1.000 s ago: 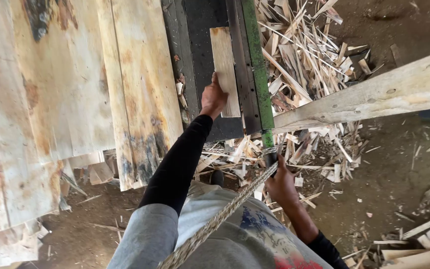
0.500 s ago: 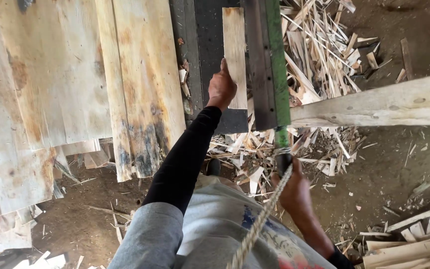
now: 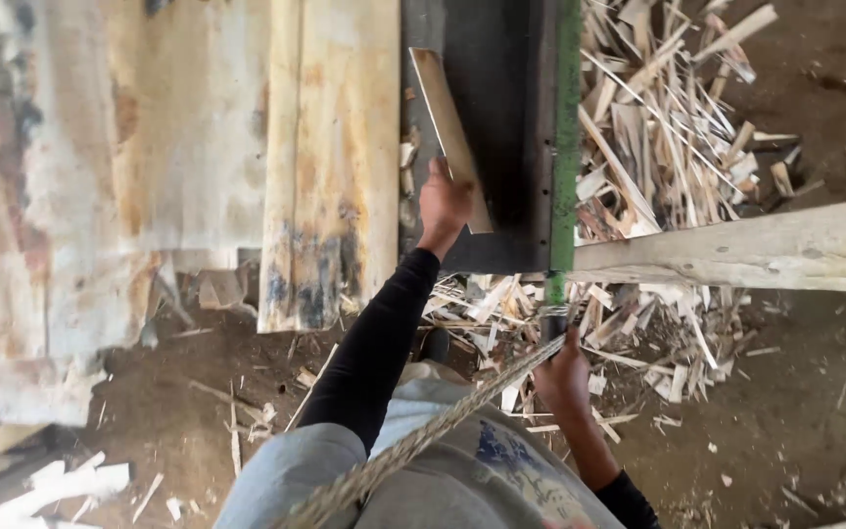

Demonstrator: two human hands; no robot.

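Head view: our left hand (image 3: 445, 204) is clamped on the near end of a thin wood strip (image 3: 450, 137) lying tilted on the dark machine bed (image 3: 511, 118). Right of the bed, our right hand (image 3: 562, 377) grips the green lever (image 3: 566, 147) and a rope (image 3: 423, 441).

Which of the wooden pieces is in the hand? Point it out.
The narrow wood strip on the dark machine bed, gripped at its near end by the left hand. The wide sheets lie untouched beside it; the scraps are loose litter.
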